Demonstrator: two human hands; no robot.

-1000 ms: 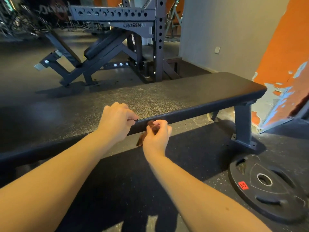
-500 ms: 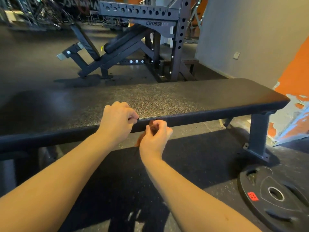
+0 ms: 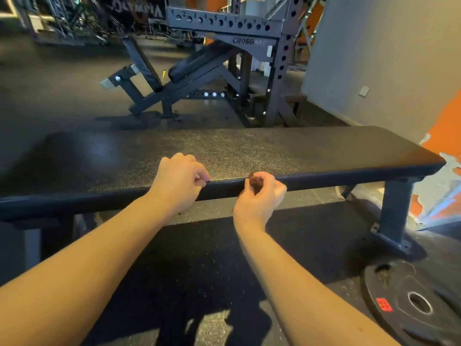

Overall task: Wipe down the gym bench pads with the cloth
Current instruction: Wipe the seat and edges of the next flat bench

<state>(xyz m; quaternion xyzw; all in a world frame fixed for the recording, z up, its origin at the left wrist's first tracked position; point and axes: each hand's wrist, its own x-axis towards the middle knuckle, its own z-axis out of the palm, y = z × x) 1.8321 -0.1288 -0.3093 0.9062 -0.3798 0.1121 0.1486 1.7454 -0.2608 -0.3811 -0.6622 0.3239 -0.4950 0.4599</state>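
R hand (image 3: 262,196) fingers bunch brown cloth (image 3: 255,182) against bench pad (image 3: 299,151) edge; L hand (image 3: 179,181) curled just beside, hold unclear.

The bench pad (image 3: 299,151) under both hands is black with a fine pebbled grain that glints pale between them. The cloth (image 3: 255,182) in the right hand (image 3: 259,203) is dark reddish-brown. Below and right of that hand, a black weight plate (image 3: 404,290) bears a red-orange label (image 3: 384,304). Far right, the wall (image 3: 446,131) is orange with pale peeled patches. The floor (image 3: 199,270) is dark and speckled.
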